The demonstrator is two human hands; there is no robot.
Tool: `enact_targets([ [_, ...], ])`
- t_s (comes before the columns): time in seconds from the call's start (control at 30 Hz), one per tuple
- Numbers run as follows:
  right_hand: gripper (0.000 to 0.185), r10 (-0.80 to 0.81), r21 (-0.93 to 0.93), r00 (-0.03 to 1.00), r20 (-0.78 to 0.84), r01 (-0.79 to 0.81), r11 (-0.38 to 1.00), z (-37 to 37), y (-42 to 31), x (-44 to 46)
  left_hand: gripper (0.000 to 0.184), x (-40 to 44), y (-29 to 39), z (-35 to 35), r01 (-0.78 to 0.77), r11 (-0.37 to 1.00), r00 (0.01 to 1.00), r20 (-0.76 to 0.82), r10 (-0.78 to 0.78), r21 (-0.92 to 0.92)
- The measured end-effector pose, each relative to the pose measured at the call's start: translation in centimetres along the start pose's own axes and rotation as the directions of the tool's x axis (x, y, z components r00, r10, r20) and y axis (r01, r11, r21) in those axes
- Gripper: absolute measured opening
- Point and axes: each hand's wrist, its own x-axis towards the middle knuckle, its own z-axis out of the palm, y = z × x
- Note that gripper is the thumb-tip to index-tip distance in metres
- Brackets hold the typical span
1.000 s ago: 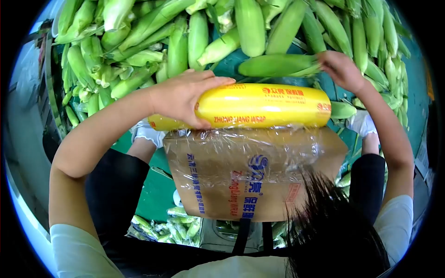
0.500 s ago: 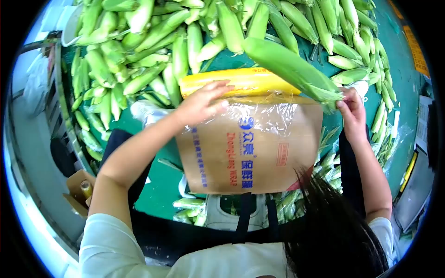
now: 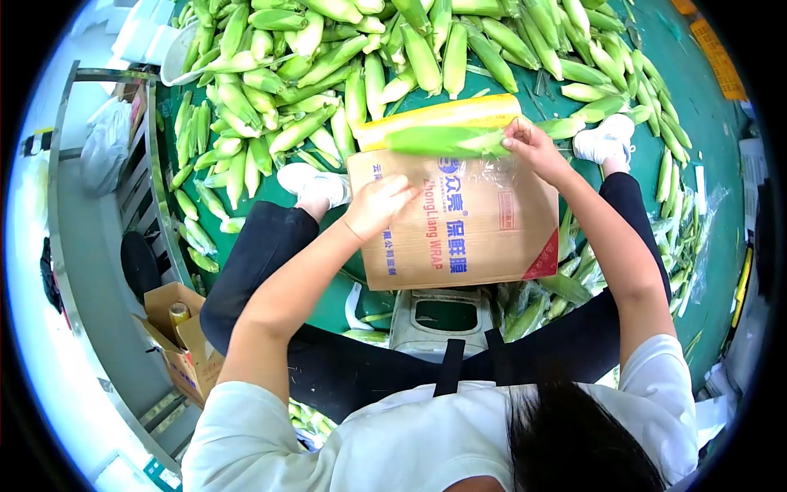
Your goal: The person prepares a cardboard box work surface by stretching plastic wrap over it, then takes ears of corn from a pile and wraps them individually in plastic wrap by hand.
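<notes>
An ear of corn in its green husk lies level over the top edge of a printed cardboard piece. My right hand is closed on its right end. Behind the ear is a yellow roll of cling film, partly covered by it. Clear film glints on the cardboard near the right hand. My left hand is over the left part of the cardboard, its fingers drawn together. What those fingers hold, if anything, is too small to make out.
Husked ears are piled on the green floor ahead and to both sides. Wrapped ears lie under the cardboard's right side. A grey stool stands between my legs. At left are a metal rack and an open carton.
My right hand has brought the ear down and left, from a slant to level over the cardboard. My left hand has left the roll, moved toward me, and drawn its fingers together.
</notes>
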Motion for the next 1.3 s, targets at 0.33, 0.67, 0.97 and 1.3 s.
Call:
enact_targets([
  [0.33, 0.011, 0.041, -0.286, 0.968, 0.249, 0.033, 0.958, 1.8, 3.0, -1.9, 0.021, -0.1, 7.7, -1.4, -0.059, 0.996, 0.990, 0.125, 0.066, -0.060],
  [0.67, 0.058, 0.315, -0.213, 0.535, -0.784, -0.708, 0.673, 6.5, 5.2, -11.8, 0.037, 4.0, 3.9, 4.9, 0.399, 0.913, 0.912, 0.069, -0.404, 0.081],
  [0.97, 0.021, 0.504, 0.498, 0.709, -0.493, -0.246, 0.832, 6.8, 1.5, -17.4, 0.055, 1.7, 4.6, 3.2, 0.321, 0.930, 0.933, 0.108, -0.343, 0.179],
  [1.3, 0.024, -0.243, -0.534, 0.960, -0.139, 0.134, 0.835, 16.9, -0.5, -5.0, 0.079, -1.7, 2.6, 5.5, -0.129, 0.981, 0.983, 0.148, 0.108, 0.142],
])
